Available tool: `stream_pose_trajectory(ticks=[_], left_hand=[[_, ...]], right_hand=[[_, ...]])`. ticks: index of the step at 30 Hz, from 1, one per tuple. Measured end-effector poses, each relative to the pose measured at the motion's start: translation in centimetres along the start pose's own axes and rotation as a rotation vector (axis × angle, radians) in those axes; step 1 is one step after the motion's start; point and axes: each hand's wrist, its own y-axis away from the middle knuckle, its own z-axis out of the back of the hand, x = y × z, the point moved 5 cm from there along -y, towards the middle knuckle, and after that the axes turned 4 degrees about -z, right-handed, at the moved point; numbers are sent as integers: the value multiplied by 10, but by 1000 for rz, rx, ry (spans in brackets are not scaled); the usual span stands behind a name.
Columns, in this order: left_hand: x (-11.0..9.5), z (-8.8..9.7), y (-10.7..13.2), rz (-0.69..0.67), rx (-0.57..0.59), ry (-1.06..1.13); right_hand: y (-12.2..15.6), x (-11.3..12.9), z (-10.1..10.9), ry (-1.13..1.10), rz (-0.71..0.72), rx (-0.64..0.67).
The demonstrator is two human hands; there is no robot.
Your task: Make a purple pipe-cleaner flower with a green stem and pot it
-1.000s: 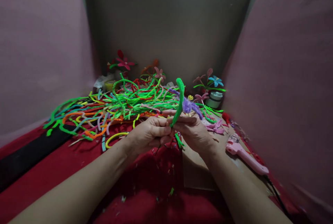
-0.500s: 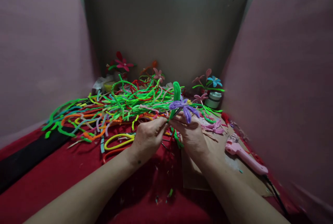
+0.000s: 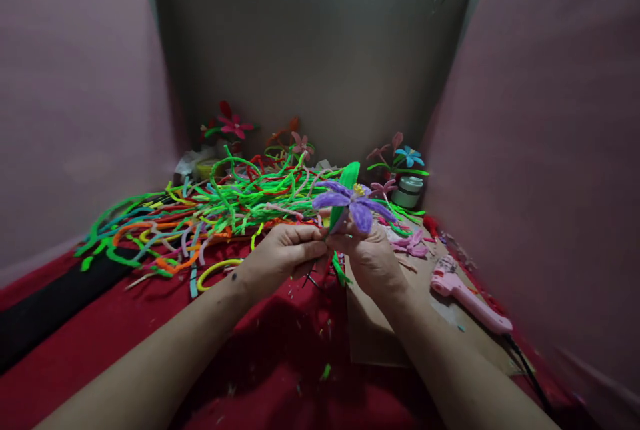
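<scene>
A purple pipe-cleaner flower point(image 3: 361, 211) with a yellow centre is held up in front of me, its petals spread. Beside it rises a green pipe-cleaner leaf point(image 3: 351, 178), partly behind the petals. My left hand point(image 3: 295, 249) pinches the thin stem just below the leaf, thumb and fingers pressed together. Close against it, my right hand point(image 3: 373, 260) is closed round the flower's base, and the petals hide some of its fingertips. Most of the stem is covered by the fingers.
A heap of loose pipe cleaners point(image 3: 250, 193) spreads behind my hands. On the right, a pink glue gun point(image 3: 473, 300) lies on a cardboard sheet point(image 3: 375, 333). Finished flowers and a small jar point(image 3: 409, 191) stand at the back. A black strip point(image 3: 65, 303) crosses the red cloth point(image 3: 240, 370).
The flower has turned, showing its petals and yellow centre more openly. The leaf now leans right and shows broader. My left hand has rolled, with its fingers now more visible.
</scene>
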Motion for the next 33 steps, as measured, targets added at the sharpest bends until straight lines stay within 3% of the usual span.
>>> stream_pose_trajectory(ticks=[5, 8, 13, 21, 24, 27, 33], left_hand=[[-10, 3, 4, -248, -283, -393], [-8, 3, 5, -274, -333, -394], [0, 5, -1, -52, -245, 78], [12, -5, 0, 89, 42, 426], [12, -9, 1, 146, 139, 461], [5, -5, -1, 96, 72, 269], [-10, 5, 5, -302, -326, -508]], right_hand=[[2, -10, -2, -90, -29, -86], [3, -13, -3, -60, -53, -94], [0, -6, -2, 3, -92, 18], [-2, -5, 1, 10, -135, 188], [-1, -10, 0, -45, -155, 178], [0, -10, 1, -79, -118, 59], [3, -6, 0, 57, -43, -106]])
